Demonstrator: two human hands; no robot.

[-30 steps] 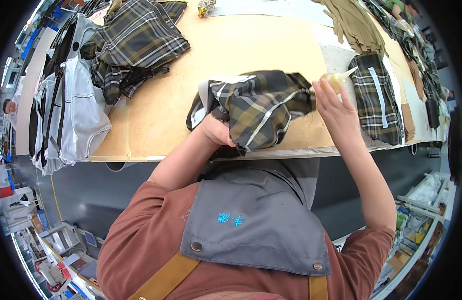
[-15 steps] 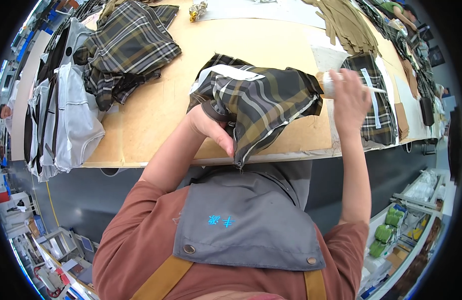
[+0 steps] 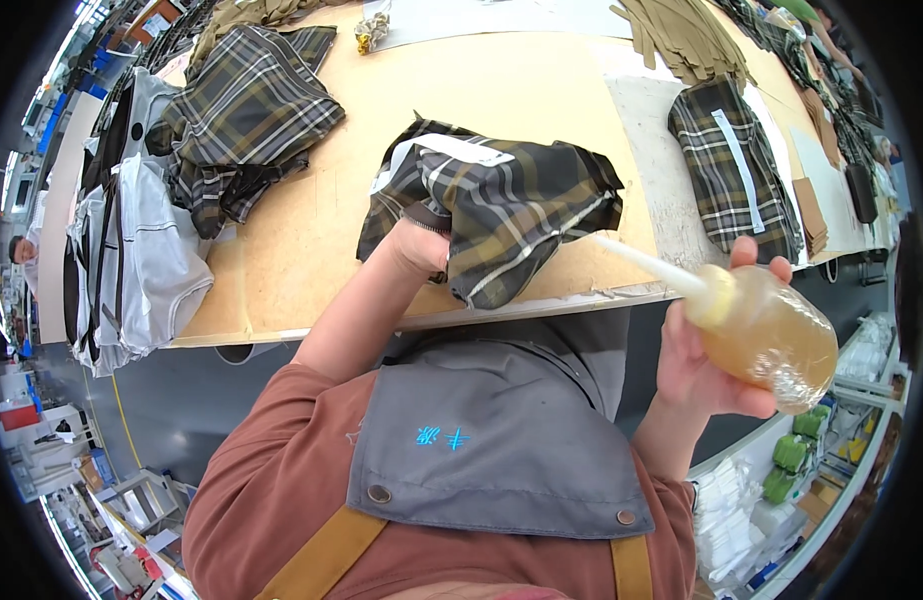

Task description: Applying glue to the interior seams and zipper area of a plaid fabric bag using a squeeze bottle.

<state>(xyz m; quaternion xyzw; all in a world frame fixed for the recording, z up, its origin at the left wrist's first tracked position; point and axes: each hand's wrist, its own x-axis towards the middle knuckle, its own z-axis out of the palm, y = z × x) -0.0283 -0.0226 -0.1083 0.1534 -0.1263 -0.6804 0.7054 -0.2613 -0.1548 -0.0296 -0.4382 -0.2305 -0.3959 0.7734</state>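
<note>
My left hand [image 3: 417, 247] is closed on a dark olive-and-black plaid garment piece [image 3: 516, 215] near the table's front edge, by a dark zipper, its fingertips hidden in the cloth. A white strip [image 3: 456, 148] lies along the top of the piece. My right hand [image 3: 693, 360] is wrapped round a clear squeeze bottle [image 3: 763, 335] of amber liquid, held low at the right over the table's edge. The bottle's long white nozzle [image 3: 646, 265] points left toward the seam on the garment's right side, its tip very close to the cloth; whether they touch I cannot tell.
On the pale table [image 3: 491, 80] lie a plaid pile [image 3: 246, 105] and white-and-black pieces [image 3: 141, 265] at left, a folded plaid bundle [image 3: 711, 160] and khaki strips [image 3: 676, 35] at right, and a small clustered object [image 3: 371, 33] at the back. Co-workers [image 3: 23, 250] show at the edges.
My right hand has brought the bottle down and toward me, turning it so the nozzle points left at the garment instead of right. My left hand has slipped further into the cloth.
</note>
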